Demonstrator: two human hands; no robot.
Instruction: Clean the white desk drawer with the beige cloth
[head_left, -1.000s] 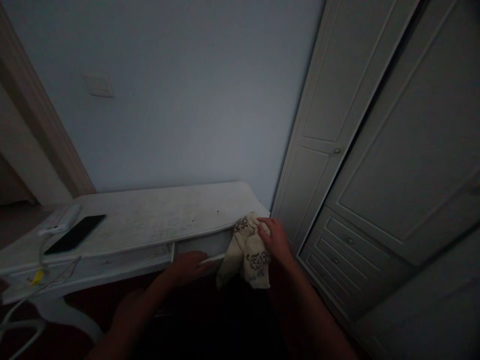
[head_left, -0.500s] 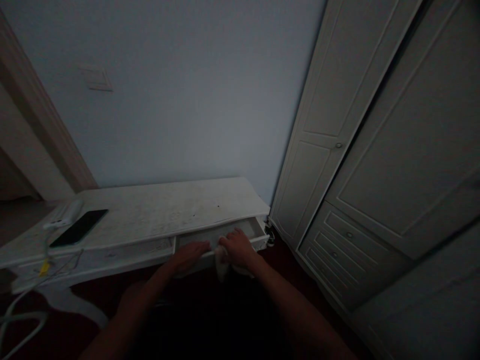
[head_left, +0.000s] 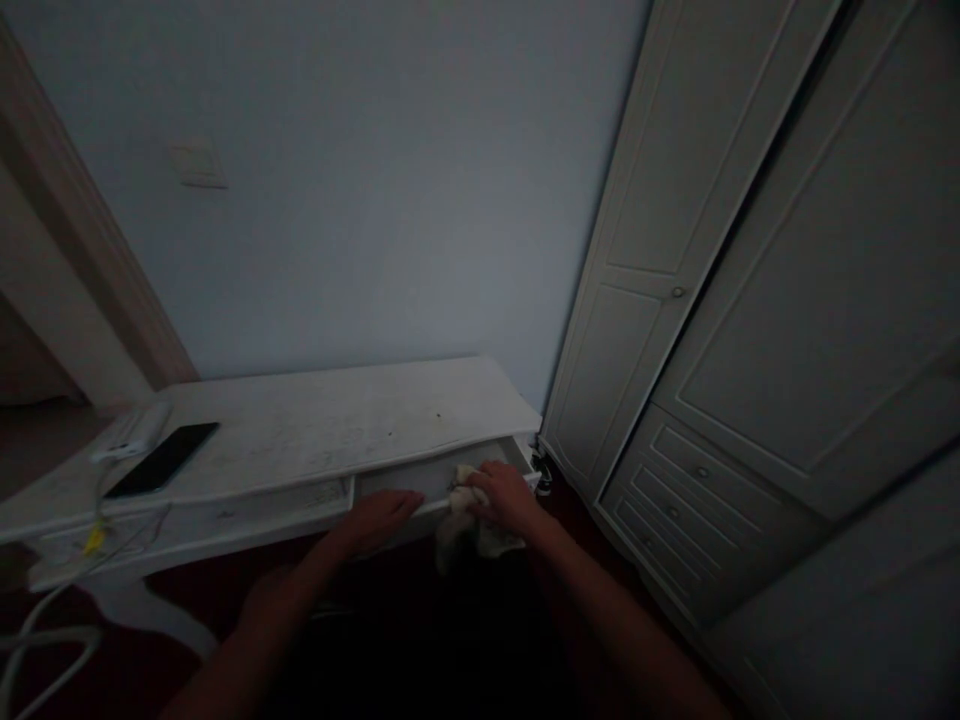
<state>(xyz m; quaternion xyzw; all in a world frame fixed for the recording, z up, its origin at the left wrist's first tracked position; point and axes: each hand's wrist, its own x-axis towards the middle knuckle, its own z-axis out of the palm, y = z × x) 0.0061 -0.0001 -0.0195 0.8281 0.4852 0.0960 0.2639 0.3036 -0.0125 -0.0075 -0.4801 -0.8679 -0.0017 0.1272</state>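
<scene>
A white desk (head_left: 315, 430) stands against the wall with its right-hand drawer (head_left: 420, 480) pulled partly out. My left hand (head_left: 379, 518) rests on the drawer's front edge, fingers curled over it. My right hand (head_left: 504, 497) is closed on a cream cloth with dark patterning (head_left: 469, 520). The cloth is pressed against the drawer front and hangs over its edge. The room is dim, and my forearms cover the space below the desk.
A black phone (head_left: 161, 459) and a white adapter (head_left: 133, 432) lie at the desk's left end, with white cables (head_left: 45, 610) trailing down. A tall white wardrobe (head_left: 675, 290) with small drawers stands close on the right. A wall switch (head_left: 196, 165) and a door frame are at left.
My right hand brought the cloth down from the desk's right corner to the drawer front, then shifted it slightly right. The drawer now stands more open. My left hand stayed on the drawer edge.
</scene>
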